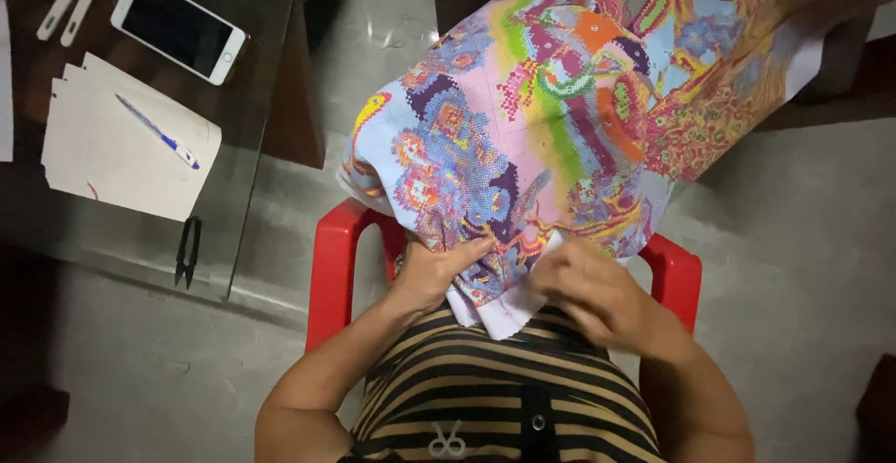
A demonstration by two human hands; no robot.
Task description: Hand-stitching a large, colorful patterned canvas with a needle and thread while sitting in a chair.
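Note:
A large, brightly coloured cross-stitch cloth (560,118) is draped over my lap and stretches up to the far right. My left hand (434,272) grips the cloth's near edge, fingers on top of the stitched part. My right hand (583,286) is blurred and pinches the white hem (499,312) at the near edge. I cannot make out a needle or thread in it. I sit on a red plastic chair (336,258).
A glass-topped table (247,164) stands at the left with a white phone (177,26), a sheet of paper (126,155), a blue pen (159,133) and black thread snips (188,251) near its edge. Grey floor lies around the chair.

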